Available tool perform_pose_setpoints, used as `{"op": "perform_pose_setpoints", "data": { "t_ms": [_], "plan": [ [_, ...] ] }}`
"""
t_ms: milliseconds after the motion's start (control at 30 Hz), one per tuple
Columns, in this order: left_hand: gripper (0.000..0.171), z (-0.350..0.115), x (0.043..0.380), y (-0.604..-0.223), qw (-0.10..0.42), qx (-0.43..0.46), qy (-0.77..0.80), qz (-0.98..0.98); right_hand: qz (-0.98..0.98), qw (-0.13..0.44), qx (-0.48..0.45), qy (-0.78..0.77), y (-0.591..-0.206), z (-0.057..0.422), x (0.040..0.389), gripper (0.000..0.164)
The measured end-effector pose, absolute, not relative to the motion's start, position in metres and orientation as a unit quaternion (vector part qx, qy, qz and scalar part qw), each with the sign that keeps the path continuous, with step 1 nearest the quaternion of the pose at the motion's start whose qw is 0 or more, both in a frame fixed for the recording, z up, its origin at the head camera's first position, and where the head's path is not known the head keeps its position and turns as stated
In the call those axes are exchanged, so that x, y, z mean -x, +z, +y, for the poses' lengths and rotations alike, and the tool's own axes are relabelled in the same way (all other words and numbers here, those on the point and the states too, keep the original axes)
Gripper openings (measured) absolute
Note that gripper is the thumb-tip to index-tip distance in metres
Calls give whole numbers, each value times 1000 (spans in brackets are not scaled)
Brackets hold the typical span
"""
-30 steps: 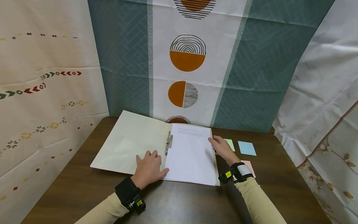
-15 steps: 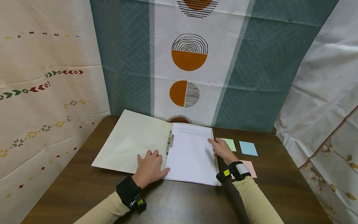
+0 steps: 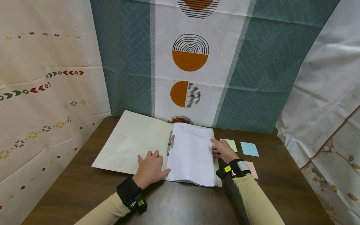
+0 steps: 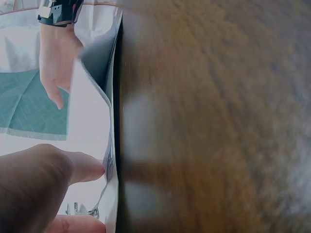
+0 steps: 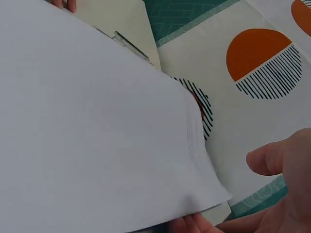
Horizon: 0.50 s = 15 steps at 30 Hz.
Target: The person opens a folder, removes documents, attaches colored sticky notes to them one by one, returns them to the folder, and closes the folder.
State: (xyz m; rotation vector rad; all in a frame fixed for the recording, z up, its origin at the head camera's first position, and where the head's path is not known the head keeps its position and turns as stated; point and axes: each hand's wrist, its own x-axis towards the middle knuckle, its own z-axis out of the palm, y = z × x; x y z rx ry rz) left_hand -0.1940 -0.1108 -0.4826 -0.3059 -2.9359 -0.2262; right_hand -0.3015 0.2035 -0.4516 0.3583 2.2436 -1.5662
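1 open cream card folder (image 3: 126,143) on brown wooden table (image 3: 180,206); 1 silver metal clip (image 3: 170,143); white paper sheets (image 3: 191,156) on folder's R half, qty unclear, print illegible. 3 sq. paper notes: blue (image 3: 249,149), green (image 3: 232,145), pink (image 3: 252,169), latter 2 part-hidden. L hand (image 3: 150,168) spread, thumb on sheets, gripping nothing. R hand (image 3: 224,150): fingers partly hidden under raised edge, thumb apart.

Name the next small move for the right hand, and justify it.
Probably the right hand should sweep the paper leftward toward the metal clip: the paper's right edge is raised, fingers lie beneath it with the thumb apart, and the left hand rests on the open folder.
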Motion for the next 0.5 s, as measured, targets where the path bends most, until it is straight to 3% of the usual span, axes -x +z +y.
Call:
{"op": "perform_pose_setpoints", "data": {
  "t_ms": [133,333,500],
  "plan": [
    [47,-112,194,-483,95,105,-77,-987,785,210,-112,-572,-452,193,301,54],
    [46,-112,194,-484,97,108,-84,-986,778,229,-82,-579,-450,176,296,71],
    [46,-113,194,-485,100,109,-80,-986,789,220,-93,-566,-447,167,294,70]
  ]
}}
